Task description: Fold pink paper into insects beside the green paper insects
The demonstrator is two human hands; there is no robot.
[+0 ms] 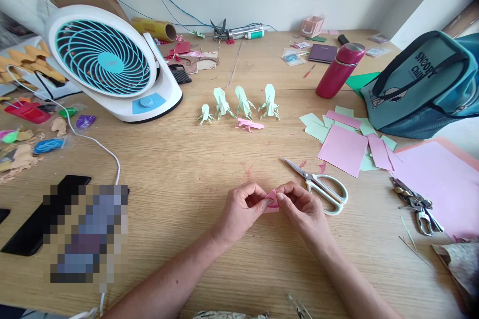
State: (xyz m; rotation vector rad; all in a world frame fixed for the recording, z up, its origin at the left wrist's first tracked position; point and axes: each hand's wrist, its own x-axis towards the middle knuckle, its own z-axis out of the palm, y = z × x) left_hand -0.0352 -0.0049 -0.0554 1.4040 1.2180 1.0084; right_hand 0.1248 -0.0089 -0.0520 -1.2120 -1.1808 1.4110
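Note:
A small folded piece of pink paper is pinched between both hands, just above the table. My left hand grips its left side with thumb and forefinger, and my right hand grips its right side the same way. The fingers cover much of the paper, so its full shape is hidden. Right beside my right hand lie white-handled scissors, their blades pointing away to the left. Farther back stand several pale green folded-paper insects, with a pink paper insect in front of them.
At the left stands a white and blue fan; a pixelated patch lies below it. Pink and green paper sheets, keys, a red bottle and a teal bag are on the right.

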